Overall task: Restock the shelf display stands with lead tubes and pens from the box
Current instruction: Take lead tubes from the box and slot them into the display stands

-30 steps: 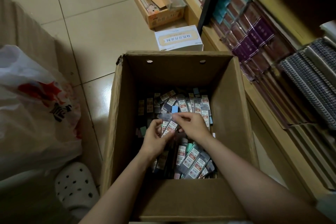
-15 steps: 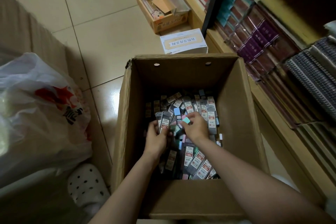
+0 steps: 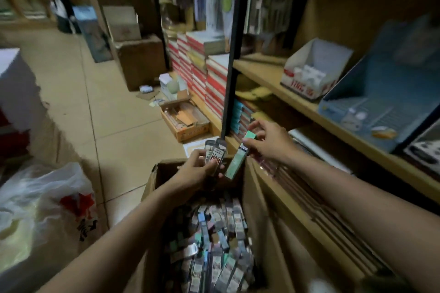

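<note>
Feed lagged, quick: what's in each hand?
Left hand: closed, holding dark tubes.
Right hand: closed, pinching green tube.

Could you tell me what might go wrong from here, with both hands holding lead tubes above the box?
The left hand grips several dark lead tubes in a fanned bunch; one could slip back into the box. The right hand pinches the green tube only near its top, so it may swing or drop. The black shelf post stands just beyond both hands and could be knocked while reaching for the blue display stand.
</note>
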